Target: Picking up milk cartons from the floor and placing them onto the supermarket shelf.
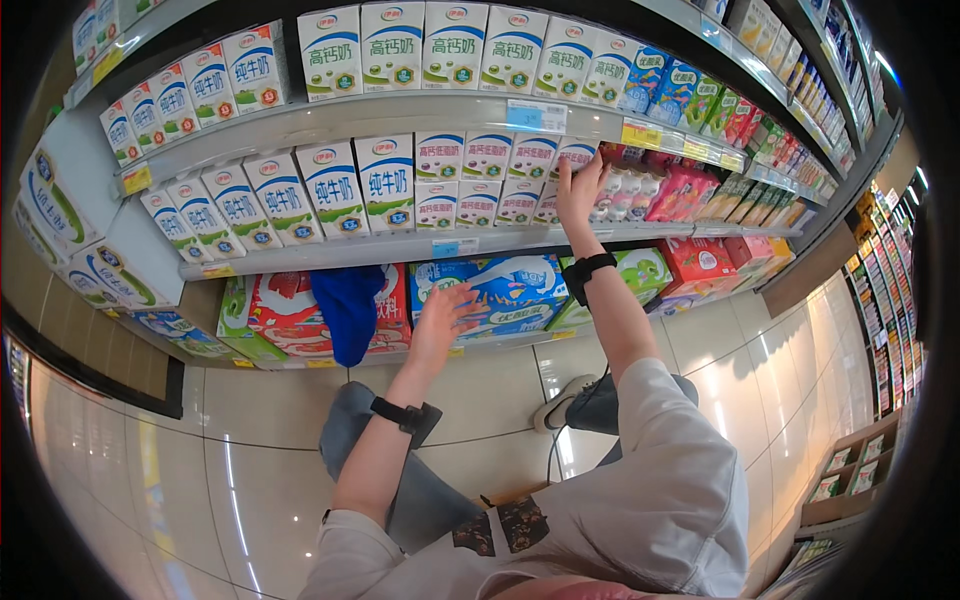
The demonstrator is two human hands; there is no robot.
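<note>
My right hand (583, 187) reaches to the middle shelf, its fingers over the front of the small purple-lettered milk cartons (534, 156) at the right end of their stacked rows. Whether it grips a carton cannot be told. Just right of it are packs of small white bottles (630, 191). My left hand (444, 319) is lower, palm turned inward and fingers spread, with nothing in it, before a blue multipack carton (517, 289) on the bottom shelf. A blue cloth (349, 311) hangs over red multipack cartons (285, 311) left of that hand.
Larger milk cartons (386, 184) stand left on the middle shelf; green-lettered cartons (454, 49) line the shelf above. Shelf edges (337, 255) with price tags stick out. My knees are bent over the tiled floor (480, 397), where a dark cable hangs. A divided display box (847, 480) stands at right.
</note>
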